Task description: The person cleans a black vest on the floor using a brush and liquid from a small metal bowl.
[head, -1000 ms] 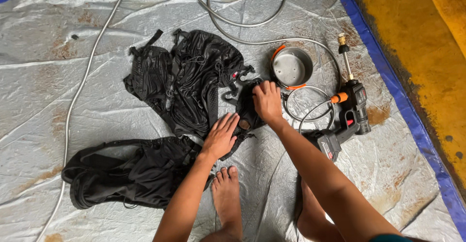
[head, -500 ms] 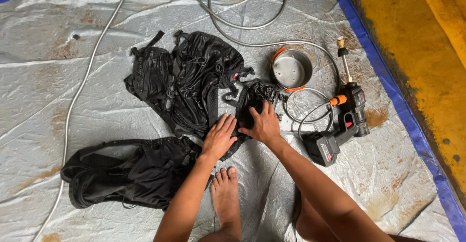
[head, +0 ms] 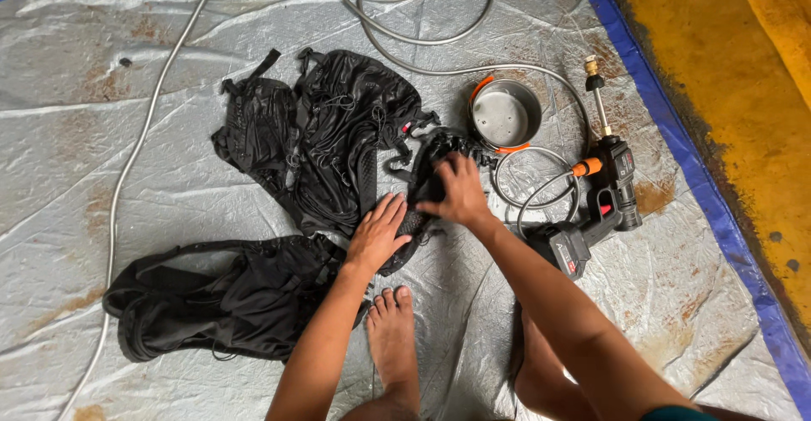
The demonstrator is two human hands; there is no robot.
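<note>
Two hands working one black strap on the tarp.
We are flattening the strap with our open left hand while our right hand is gripping its upper end, keeping it spread.

Light was even, soft daylight, no single source evident. Shadows ran faint and short, gathered under the forearms and beside the bare foot. The silver tarp threw a pale sheen along its creases, strongest at upper left. The black bags read as dense dark masses with little inner detail. Focus held sharp across the frame; slight wide-angle bowing showed at the blue tarp border.
</note>
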